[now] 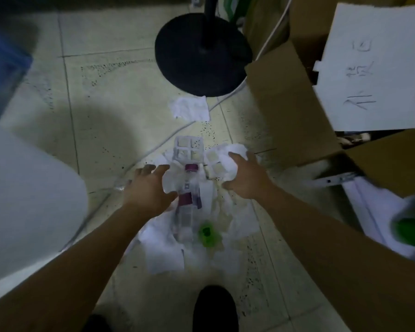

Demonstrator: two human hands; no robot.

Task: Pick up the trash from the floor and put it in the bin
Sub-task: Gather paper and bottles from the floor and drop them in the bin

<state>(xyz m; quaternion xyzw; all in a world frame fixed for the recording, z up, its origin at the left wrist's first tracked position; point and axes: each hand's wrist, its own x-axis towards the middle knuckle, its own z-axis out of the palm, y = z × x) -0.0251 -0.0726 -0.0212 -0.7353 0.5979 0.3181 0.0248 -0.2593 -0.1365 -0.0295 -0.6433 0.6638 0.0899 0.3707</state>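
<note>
A pile of trash lies on the tiled floor between my hands: white crumpled tissues (168, 245), a clear plastic bottle (186, 212) with a purple cap and label, a white plastic tray (189, 148) with square cells, and a green scrap (207, 233). My left hand (149, 188) reaches over the left side of the pile, fingers spread, thumb near the bottle. My right hand (244, 176) curls over crumpled white paper (228, 159) at the pile's right. Another tissue (191, 109) lies apart, farther off.
A black round stand base (201, 58) stands beyond the pile, with a white cable (153, 147) running across the floor. Open cardboard boxes (290, 104) crowd the right, one with a white sheet. A white rounded object (29, 200) is at left, a blue crate (3, 68) far left. My shoe (215, 307) is below.
</note>
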